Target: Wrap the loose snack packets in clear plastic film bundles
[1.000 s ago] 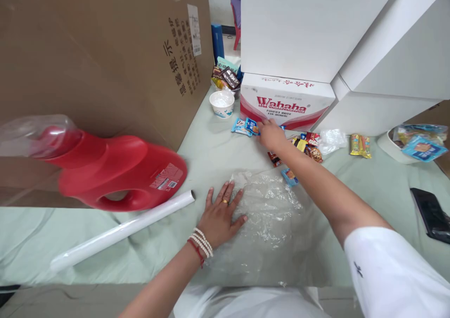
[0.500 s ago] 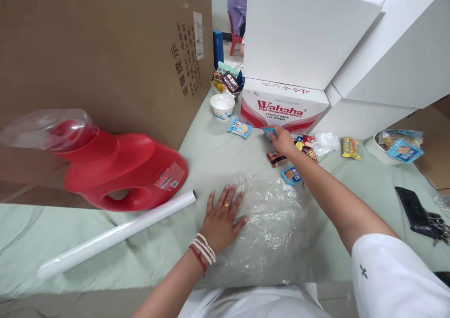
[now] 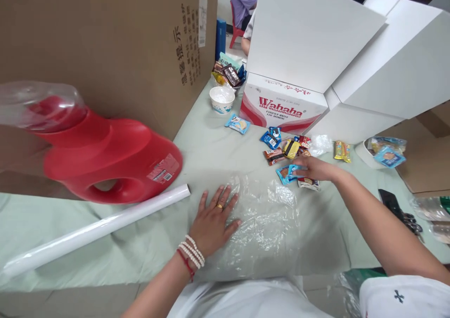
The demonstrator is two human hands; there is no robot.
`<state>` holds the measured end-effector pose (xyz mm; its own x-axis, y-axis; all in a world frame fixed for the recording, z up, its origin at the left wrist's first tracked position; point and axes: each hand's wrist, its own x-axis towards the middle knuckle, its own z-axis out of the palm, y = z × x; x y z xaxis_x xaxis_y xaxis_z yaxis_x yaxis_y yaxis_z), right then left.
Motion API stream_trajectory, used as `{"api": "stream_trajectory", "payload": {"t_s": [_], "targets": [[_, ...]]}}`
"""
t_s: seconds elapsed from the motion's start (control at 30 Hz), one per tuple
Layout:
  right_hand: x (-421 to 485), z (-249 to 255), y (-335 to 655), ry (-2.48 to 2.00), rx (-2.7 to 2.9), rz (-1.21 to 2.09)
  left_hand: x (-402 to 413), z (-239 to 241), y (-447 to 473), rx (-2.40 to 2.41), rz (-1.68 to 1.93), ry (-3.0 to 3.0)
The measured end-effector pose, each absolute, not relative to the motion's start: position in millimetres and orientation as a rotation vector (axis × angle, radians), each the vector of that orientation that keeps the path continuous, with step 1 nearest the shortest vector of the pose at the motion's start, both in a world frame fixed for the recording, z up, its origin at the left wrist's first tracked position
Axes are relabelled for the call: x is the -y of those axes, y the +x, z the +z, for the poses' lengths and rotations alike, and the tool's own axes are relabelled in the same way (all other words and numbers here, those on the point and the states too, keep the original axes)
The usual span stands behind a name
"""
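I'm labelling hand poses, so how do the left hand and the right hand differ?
The left hand lies palm down, fingers spread, at the clear plastic sheet; the right hand has its fingers closer together, at a light blue packet. The left hand has a ring and wrist bracelets; the right hand shows neither. Both are ungloved.
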<state>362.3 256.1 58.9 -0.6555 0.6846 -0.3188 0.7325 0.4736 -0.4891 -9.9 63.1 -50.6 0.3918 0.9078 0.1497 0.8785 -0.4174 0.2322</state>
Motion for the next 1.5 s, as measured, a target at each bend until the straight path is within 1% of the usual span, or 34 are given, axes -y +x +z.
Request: {"api": "stream_trajectory", "payload": {"t_s": [0.13, 0.2, 0.3, 0.37, 0.47, 0.53, 0.57, 0.63, 0.7, 0.73, 0.83, 0.93, 1.0, 1.07, 1.17, 1.23, 1.3, 1.33, 1.4, 1.43, 1.5], "targets": [[-241.9, 22.9, 358.2, 1.225, -2.745, -0.542, -63.7, -51.6, -11.3, -1.608, 0.368, 2.558], [-237.3, 14.5, 354.8, 1.256, -2.712, -0.455, -64.5, -52.0, -11.6, -1.608, 0.364, 2.568], [-229.3, 15.2, 351.6, 1.395, -2.631, -0.360, -65.3, -52.5, -11.8, -1.609, 0.352, 2.588], [-224.3, 20.6, 352.9, 1.445, -2.570, -0.379, -65.4, -52.4, -11.7, -1.610, 0.338, 2.595], [-221.1, 28.4, 361.2, 1.516, -2.556, -0.501, -65.3, -51.8, -11.4, -1.619, 0.324, 2.578], [-224.0, 29.9, 367.0, 1.806, -2.590, -0.634, -65.2, -51.6, -11.3, -1.621, 0.317, 2.569], [-227.2, 29.1, 368.4, 2.049, -2.561, -0.766, -65.2, -51.6, -11.1, -1.620, 0.311, 2.570], [-237.3, 24.9, 365.7, 2.499, -2.359, -1.132, -65.3, -51.8, -10.9, -1.620, 0.298, 2.578], [-252.1, 19.6, 356.0, 2.699, -2.158, -1.420, -65.6, -51.8, -10.5, -1.629, 0.286, 2.584], [-261.2, 17.7, 349.7, 2.708, -2.138, -1.486, -65.7, -51.7, -10.4, -1.633, 0.284, 2.584], [-291.7, 19.5, 336.0, 2.725, -2.264, -1.525, -66.0, -50.7, -10.2, -1.635, 0.276, 2.581], [-314.8, 30.4, 344.4, 2.969, -2.342, -1.618, -65.9, -49.7, -10.3, -1.626, 0.273, 2.578], [-317.5, 37.1, 363.0, 3.175, -2.233, -1.711, -65.8, -49.4, -10.4, -1.622, 0.288, 2.570], [-308.0, 39.4, 386.3, 3.279, -2.092, -1.756, -65.7, -49.2, -10.3, -1.621, 0.308, 2.556], [-278.1, 34.3, 413.5, 3.231, -1.997, -1.794, -65.9, -48.8, -10.1, -1.616, 0.319, 2.540], [-257.3, 27.6, 417.0, 3.117, -1.979, -1.827, -66.1, -48.7, -10.0, -1.614, 0.319, 2.536], [-244.7, 20.5, 406.4, 2.930, -2.097, -1.728, -66.2, -49.0, -10.0, -1.615, 0.316, 2.538], [-243.6, 17.2, 396.9, 2.828, -2.203, -1.558, -66.4, -49.4, -10.0, -1.615, 0.311, 2.542], [-252.6, 11.3, 374.1, 2.668, -2.381, -1.095, -66.7, -50.1, -9.9, -1.617, 0.299, 2.556], [-261.7, 8.8, 362.9, 2.638, -2.409, -0.845, -66.8, -50.3, -9.9, -1.617, 0.291, 2.564], [-284.5, 4.4, 344.1, 2.626, -2.336, -0.493, -66.7, -50.3, -9.7, -1.616, 0.283, 2.573]]}}
